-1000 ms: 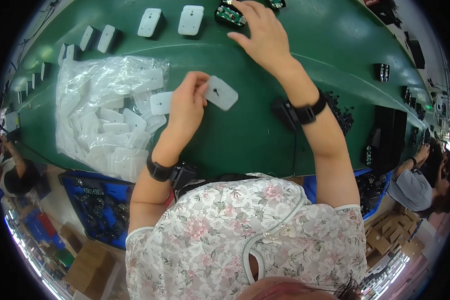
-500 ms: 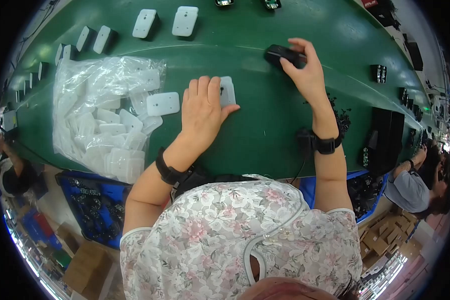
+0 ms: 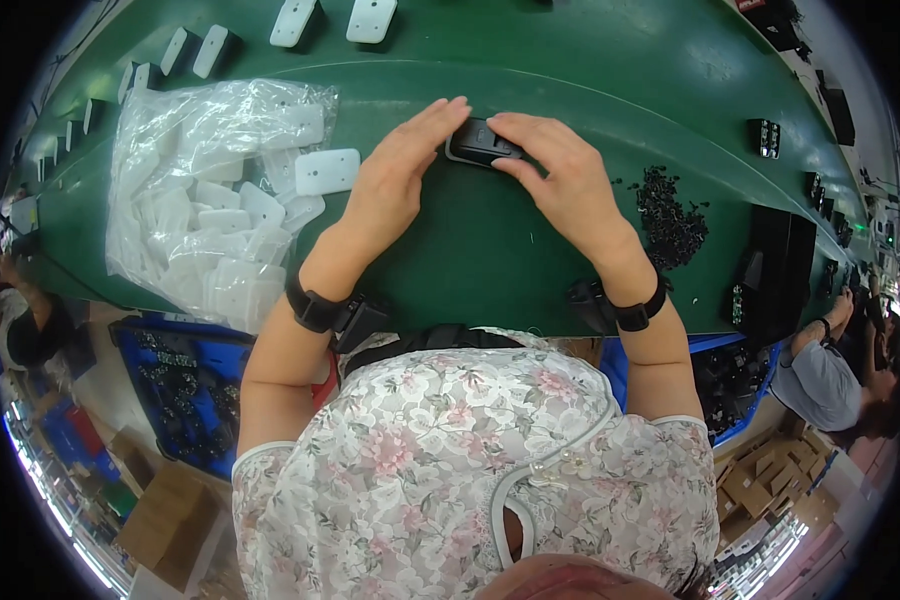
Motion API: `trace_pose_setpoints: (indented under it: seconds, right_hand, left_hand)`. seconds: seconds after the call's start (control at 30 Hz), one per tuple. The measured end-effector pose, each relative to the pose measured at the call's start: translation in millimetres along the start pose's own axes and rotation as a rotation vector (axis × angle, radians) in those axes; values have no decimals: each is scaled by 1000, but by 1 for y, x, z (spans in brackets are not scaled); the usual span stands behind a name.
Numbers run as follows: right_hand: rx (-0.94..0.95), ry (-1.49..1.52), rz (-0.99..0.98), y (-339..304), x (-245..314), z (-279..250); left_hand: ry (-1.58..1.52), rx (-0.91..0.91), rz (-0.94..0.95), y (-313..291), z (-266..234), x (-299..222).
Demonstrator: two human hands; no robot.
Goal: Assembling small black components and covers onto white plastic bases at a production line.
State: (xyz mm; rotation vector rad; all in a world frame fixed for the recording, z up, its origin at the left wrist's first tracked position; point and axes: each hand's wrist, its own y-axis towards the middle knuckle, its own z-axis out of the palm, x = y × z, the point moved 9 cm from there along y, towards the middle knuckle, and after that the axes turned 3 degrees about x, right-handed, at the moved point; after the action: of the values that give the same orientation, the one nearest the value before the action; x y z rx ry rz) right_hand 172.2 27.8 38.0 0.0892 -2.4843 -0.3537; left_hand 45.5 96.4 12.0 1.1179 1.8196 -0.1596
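Note:
A black plastic housing (image 3: 484, 139) lies on the green bench in front of me, with a thin pale rim along its lower left edge. My right hand (image 3: 568, 178) grips its right end, fingers over the far side and thumb on the near side. At the left end, my left hand (image 3: 395, 172) has its fingers stretched out together, the tips against or just beside the housing. Its thumb is partly hidden below the fingers. To the left, a white rounded plate (image 3: 327, 172) with small holes lies beside the plastic bag (image 3: 140, 235).
The clear bag holds many white plates. A heap of small black parts (image 3: 670, 220) lies right of my right hand. Black-and-white units (image 3: 372, 20) stand along the far left. A black box (image 3: 778, 265) sits at right; blue bins (image 3: 185, 400) are below the bench edge.
My right hand has brought the black housing leftward and nearer to the middle. My left hand has lifted off the white plate it covered and tilted toward the housing; that plate is no longer separately visible.

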Motion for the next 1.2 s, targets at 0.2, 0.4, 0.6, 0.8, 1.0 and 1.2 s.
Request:
trace_pose_setpoints:
  seconds: [0.2, 0.4, 0.6, 0.8, 1.0, 1.2]
  right_hand:
    - [22, -100, -34, 2, 7, 12]
    - [10, -221, -87, -1, 10, 15]
    - [-106, -320, -91, -10, 18, 14]
    - [-81, -172, -36, -6, 5, 12]
    - [-40, 85, -26, 7, -33, 2]
    - [-385, -197, 327, -54, -105, -96]
  left_hand:
    - [165, 119, 97, -1, 10, 3]
    - [323, 174, 115, 0, 13, -4]
    - [460, 174, 134, -2, 20, -23]
    - [634, 131, 203, -3, 28, -28]
    - [607, 45, 213, 21, 35, -19]
    - [59, 38, -313, 69, 11, 71]
